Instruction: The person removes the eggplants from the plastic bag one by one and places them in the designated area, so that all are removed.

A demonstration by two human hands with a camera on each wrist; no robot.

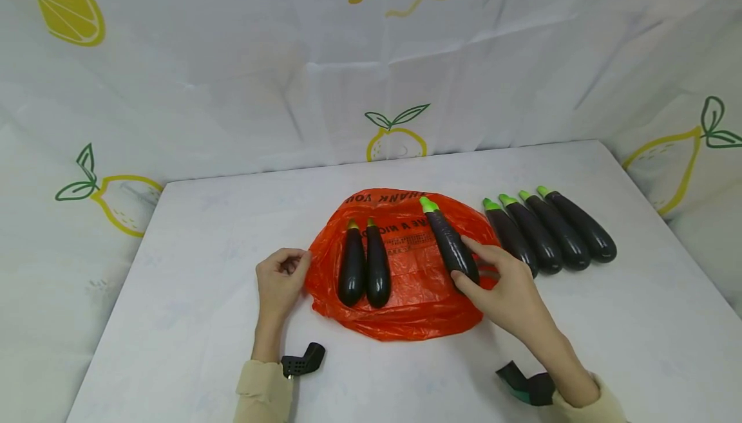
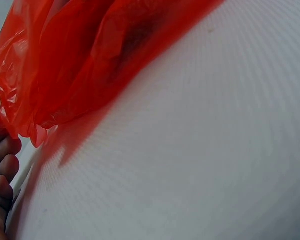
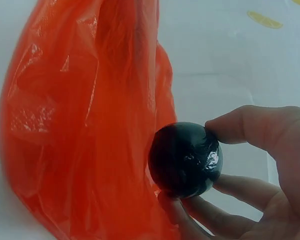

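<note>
A red plastic bag (image 1: 411,320) with black print lies spread on the table. Two dark eggplants, a left one (image 1: 351,268) and one beside it (image 1: 378,268), lie side by side on its left part. My left hand (image 1: 281,284) pinches the bag's left edge; in the left wrist view, curled fingers (image 2: 5,167) show at the bag's rim. My right hand (image 1: 504,284) grips a third eggplant (image 1: 449,239) by its thick end, over the bag's right part, its green stem pointing away. In the right wrist view that eggplant's round end (image 3: 185,160) sits between thumb and fingers.
Several more eggplants (image 1: 551,230) lie in a slanted row right of the bag, green stems away from me. Behind the white table (image 1: 191,307) hangs a white curtain (image 1: 232,88) with lemon prints.
</note>
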